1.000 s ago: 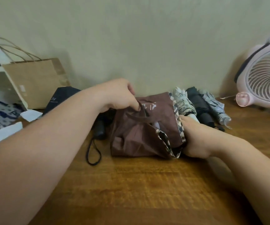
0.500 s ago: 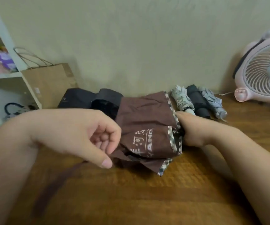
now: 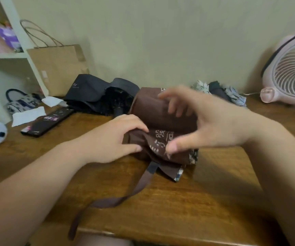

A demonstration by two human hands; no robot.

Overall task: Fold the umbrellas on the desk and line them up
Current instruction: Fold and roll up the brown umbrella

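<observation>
Head view, step in hand: rolling the brown umbrella (image 3: pixel 160 112) tight, mid-desk (image 3: pixel 214 192). Grip-wise, the left hand (image 3: pixel 111 139) pinches the canopy folds at its left end, fingers curled onto the cloth. Over its right half the right hand (image 3: pixel 210 125) arches with fingers spread and slack, grasping nothing (blurred, so I can't tell contact beyond the thumb). Its closure strap (image 3: pixel 125 197) trails loose toward the near desk edge and hangs over it, not yet wrapped.

Next move, my read: right hand clamps the roll so the pleats don't spring out, left hand fetches the strap, wraps it and fastens. Then it joins the row.

Count: 5 umbrellas.
- 1 brown, in hand.
- 1 black umbrella (image 3: pixel 93 95), behind-left of the brown one, collapsed but canopy loose, so unfolded work remains.
- 3 rolled, side by side behind-right of it: white patterned umbrella (image 3: pixel 200 86), dark umbrella (image 3: pixel 217 90), grey patterned umbrella (image 3: pixel 236 96).
</observation>
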